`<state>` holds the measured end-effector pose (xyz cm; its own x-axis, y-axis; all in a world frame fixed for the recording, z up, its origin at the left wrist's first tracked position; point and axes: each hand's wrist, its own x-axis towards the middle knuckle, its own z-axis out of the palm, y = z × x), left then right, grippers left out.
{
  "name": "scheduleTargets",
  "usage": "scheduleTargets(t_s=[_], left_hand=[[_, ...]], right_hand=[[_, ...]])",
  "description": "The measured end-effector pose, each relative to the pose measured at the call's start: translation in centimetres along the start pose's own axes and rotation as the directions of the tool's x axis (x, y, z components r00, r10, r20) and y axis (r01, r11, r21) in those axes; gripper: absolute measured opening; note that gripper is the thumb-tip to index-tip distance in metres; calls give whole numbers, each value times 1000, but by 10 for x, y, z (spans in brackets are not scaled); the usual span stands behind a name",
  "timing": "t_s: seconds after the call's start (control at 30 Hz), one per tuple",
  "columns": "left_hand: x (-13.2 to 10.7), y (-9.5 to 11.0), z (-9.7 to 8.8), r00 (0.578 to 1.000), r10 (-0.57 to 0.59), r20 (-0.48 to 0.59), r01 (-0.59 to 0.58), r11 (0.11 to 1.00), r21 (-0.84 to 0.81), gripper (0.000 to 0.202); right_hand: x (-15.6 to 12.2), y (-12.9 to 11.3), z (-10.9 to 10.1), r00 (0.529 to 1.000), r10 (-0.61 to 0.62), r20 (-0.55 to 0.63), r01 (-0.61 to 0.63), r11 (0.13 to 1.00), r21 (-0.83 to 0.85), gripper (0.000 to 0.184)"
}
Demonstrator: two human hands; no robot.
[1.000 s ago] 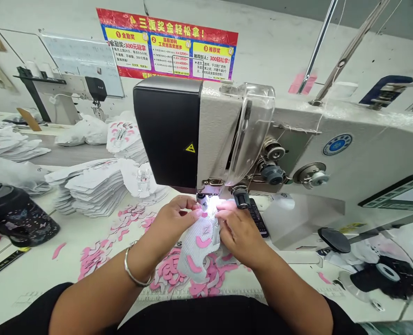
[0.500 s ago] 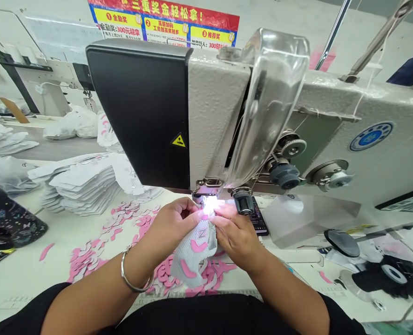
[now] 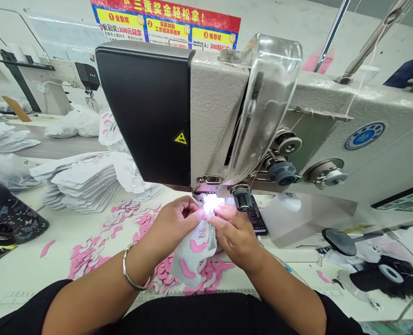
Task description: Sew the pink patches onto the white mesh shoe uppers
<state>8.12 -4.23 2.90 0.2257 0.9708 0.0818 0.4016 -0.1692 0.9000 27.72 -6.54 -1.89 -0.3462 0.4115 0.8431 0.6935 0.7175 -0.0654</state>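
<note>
— Just below your fingers point(image 3: 198, 213), the mesh shoe upper point(image 3: 191, 255) hangs with its pink overlays facing up. Have you got it?

— Yes. My left hand point(image 3: 176, 221) and right hand point(image 3: 232, 231) are both closed, pinching its top edge beneath the presser foot point(image 3: 206, 196) of the sewing machine point(image 3: 216, 116).

— How will it handle?

— Light and soft, I'd judge, so it could slip or pucker. I'd hold it by that edge, not the loose lower part.

— What's beside your fingers?

— To their left, loose pink cut pieces point(image 3: 87, 258) lie on the desk point(image 3: 17, 284), with a stack of white panels point(image 3: 82, 181) farther out.
</note>
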Motion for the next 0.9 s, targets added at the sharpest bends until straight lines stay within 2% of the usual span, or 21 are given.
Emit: scheduleTargets(t_s=[0.27, 0.53, 0.77, 0.9], left_hand=[[-1, 1, 1, 1000, -13, -10, 13, 1000, -22, 19], [-1, -8, 5, 996, -74, 46, 85, 936, -341, 26], [-1, -4, 7, 993, -113, 29, 116, 927, -358, 24], [0, 0, 9, 988, -154, 26, 148, 869, -472, 25]], right_hand=[[0, -2, 1, 999, 25, 26, -24, 1000, -18, 38], [1, -4, 1, 997, 42, 62, -39, 998, -44, 36], [1, -6, 1, 996, 66, 63, -61, 996, -71, 34], [1, -8, 1, 996, 68, 63, -63, 995, -75, 34]])
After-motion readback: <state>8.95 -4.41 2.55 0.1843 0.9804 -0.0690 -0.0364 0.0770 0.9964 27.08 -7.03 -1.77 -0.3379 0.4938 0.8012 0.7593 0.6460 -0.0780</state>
